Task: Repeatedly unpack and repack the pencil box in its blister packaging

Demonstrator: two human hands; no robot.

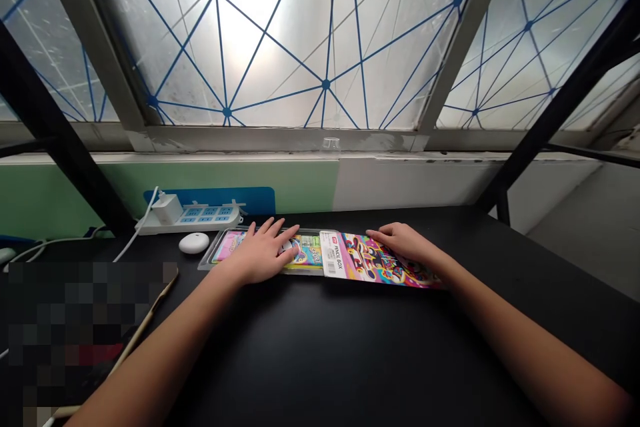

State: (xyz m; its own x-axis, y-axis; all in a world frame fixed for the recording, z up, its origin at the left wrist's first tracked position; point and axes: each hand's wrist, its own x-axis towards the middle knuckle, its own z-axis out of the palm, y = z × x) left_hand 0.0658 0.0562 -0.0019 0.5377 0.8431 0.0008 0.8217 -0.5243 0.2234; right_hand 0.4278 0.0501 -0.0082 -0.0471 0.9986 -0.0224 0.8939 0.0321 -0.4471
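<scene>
A clear plastic tray (pixel 206 260) with brightly coloured printed contents lies lengthwise near the back of the black table. My left hand (pixel 260 255) rests on it, palm down with fingers spread. Over the tray's right part is a colourful cardboard sleeve (pixel 367 259), its white end panel printed "PENCIL BOX". My right hand (pixel 403 240) holds this sleeve at its far edge, fingers close together and pointing left. Part of that grip is hidden from view. What lies inside the sleeve's right half cannot be seen.
Behind the tray, a white power strip (pixel 213 215) with a plugged-in adapter (pixel 169 209) sits against the wall. A white computer mouse (pixel 194 243) is left of the tray. Black slanted frame bars (pixel 65 127) flank the table (pixel 320 360). A blurred-out area covers the lower left.
</scene>
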